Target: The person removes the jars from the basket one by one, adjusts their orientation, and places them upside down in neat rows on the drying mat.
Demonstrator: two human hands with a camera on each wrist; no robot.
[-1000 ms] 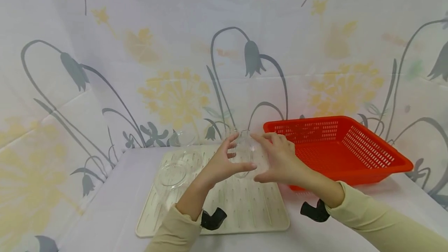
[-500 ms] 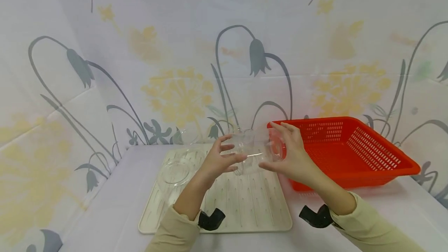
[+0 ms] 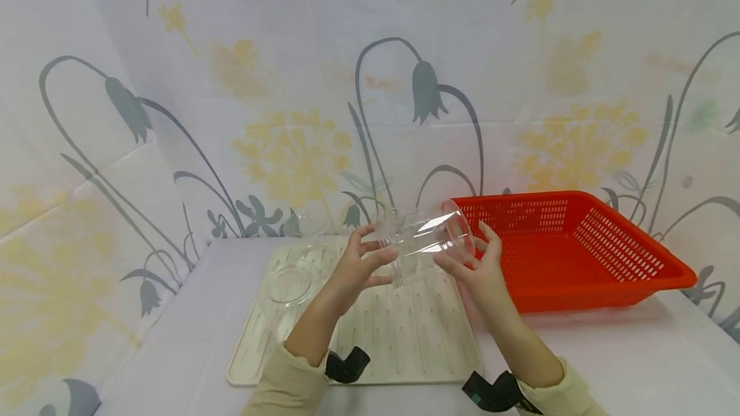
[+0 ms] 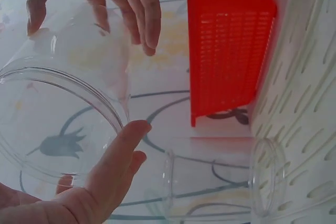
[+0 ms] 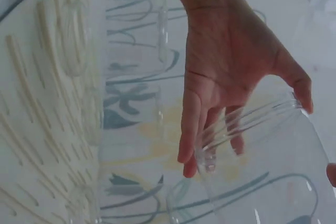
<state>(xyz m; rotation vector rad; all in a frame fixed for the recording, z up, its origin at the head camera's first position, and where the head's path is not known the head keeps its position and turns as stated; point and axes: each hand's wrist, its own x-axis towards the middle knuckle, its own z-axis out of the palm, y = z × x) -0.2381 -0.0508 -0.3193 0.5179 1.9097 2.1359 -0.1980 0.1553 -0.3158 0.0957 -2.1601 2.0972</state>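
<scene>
A clear jar is held above the tray, tipped on its side between both hands. My left hand grips the jar at its ridged, threaded rim; in the left wrist view the left thumb lies against that rim. At the opposite end, my right hand holds the jar near its base, fingers and thumb on either side. The right wrist view shows the left hand spanning the threaded rim, with just a right fingertip at the edge.
Below lies a cream ridged tray. Other clear jars stand at its left, one jar near and another behind, partly hard to see. A red perforated basket sits to the right. A flowered cloth hangs behind.
The jar has turned to lie sideways, its base swinging right. My right hand has shifted down along the base and turned; my left hand stays at the rim.
</scene>
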